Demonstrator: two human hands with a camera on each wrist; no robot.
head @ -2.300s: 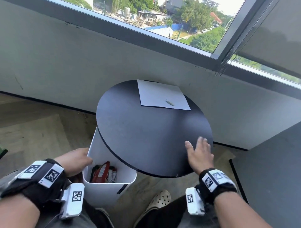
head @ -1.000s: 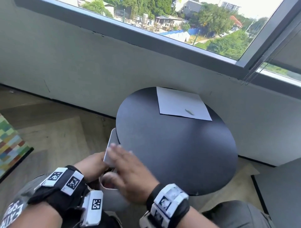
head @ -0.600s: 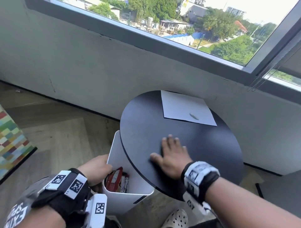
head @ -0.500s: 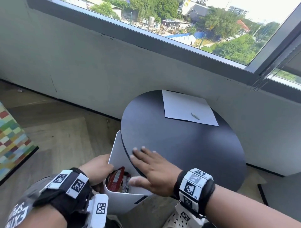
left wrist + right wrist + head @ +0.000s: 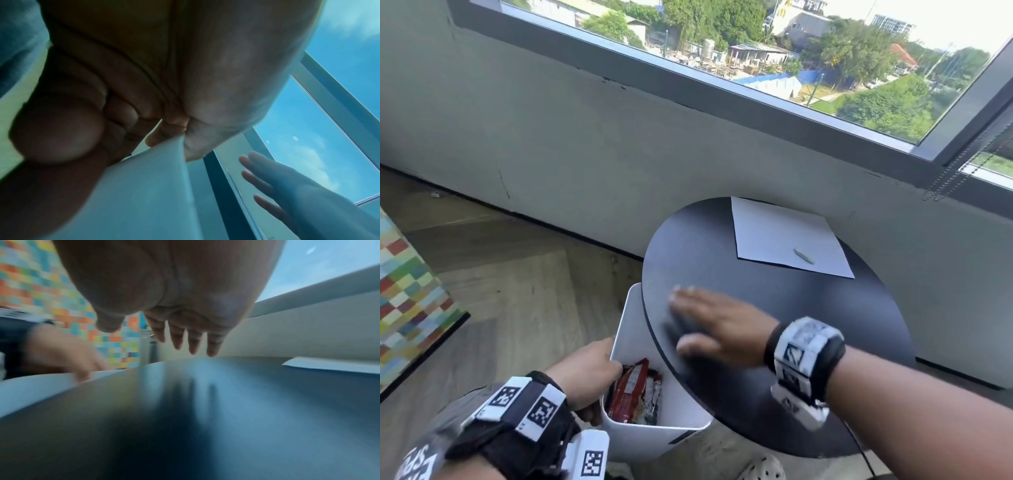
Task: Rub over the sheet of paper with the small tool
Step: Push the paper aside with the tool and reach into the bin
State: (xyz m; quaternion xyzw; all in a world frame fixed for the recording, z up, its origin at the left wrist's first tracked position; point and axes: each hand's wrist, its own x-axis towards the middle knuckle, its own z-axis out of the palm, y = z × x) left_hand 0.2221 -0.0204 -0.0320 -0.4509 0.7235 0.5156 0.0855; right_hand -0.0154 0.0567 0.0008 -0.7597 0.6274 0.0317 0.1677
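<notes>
A white sheet of paper [image 5: 784, 236] lies at the far side of the round black table [image 5: 825, 325], with a small pale tool [image 5: 804, 256] on its near right part. My right hand [image 5: 702, 322] lies flat and blurred on the table's near left part, fingers straight, holding nothing; in the right wrist view its fingers [image 5: 193, 340] stretch over the dark tabletop [image 5: 205, 418] and the sheet's edge [image 5: 333, 366] shows at the right. My left hand [image 5: 589, 373] grips the rim of the white bin [image 5: 654, 435] below the table edge, thumb and fingers pinching the wall [image 5: 144, 186].
The bin holds red wrappers [image 5: 628, 390]. A grey wall [image 5: 619, 164] under a window stands right behind the table. A many-coloured panel [image 5: 407, 301] is at the left on the wooden floor [image 5: 517, 291]. A pale shoe [image 5: 762, 469] shows below the table.
My right hand has kept sweeping over the near part of the table, off the left edge above the bin and back onto the top. The left hand stays on the bin rim.
</notes>
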